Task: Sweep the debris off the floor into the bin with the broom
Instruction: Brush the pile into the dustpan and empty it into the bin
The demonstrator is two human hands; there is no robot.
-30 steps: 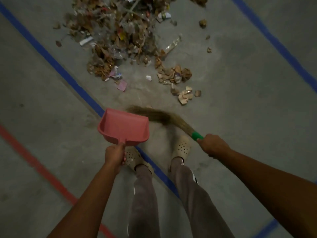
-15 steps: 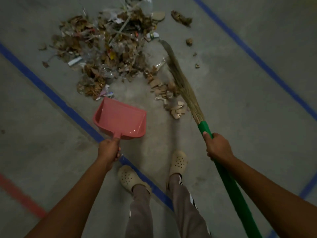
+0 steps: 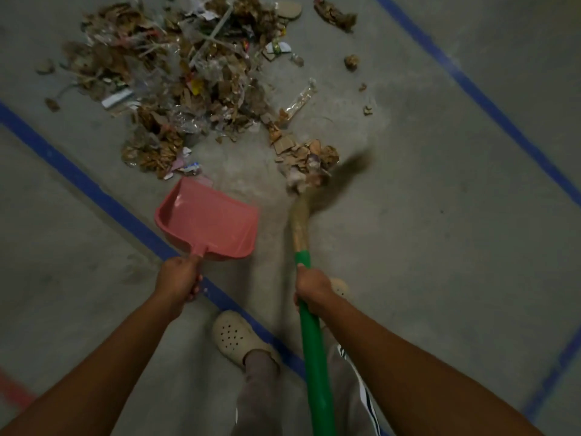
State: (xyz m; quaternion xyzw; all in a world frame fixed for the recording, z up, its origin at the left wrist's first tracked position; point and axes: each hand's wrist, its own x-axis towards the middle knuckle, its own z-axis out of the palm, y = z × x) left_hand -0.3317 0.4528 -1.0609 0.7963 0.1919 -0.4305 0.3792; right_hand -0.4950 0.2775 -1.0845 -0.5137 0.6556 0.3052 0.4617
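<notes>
- Loose heap of brown leaves, paper scraps and wrappers (image 3: 195, 89) lies on the grey concrete floor (image 3: 440, 247), just beyond the pink plastic dustpan (image 3: 207, 221)
- Green-handled straw broom (image 3: 314, 357): its blurred bristles touch a small cardboard clump (image 3: 308, 158) right of the dustpan
- Right hand (image 3: 312, 289) is wrapped round the broom handle
- Left hand (image 3: 179, 281) grips the dustpan's handle
- Blue tape line (image 3: 103, 196) runs under the dustpan, past a beige perforated clog (image 3: 232, 338)

No text, label or number can be read anywhere.

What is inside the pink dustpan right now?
The pink dustpan shows only its bare inner surface with a light glare; none of the debris lies in it. The left hand covers the handle's end, and the floor beneath is hidden.
</notes>
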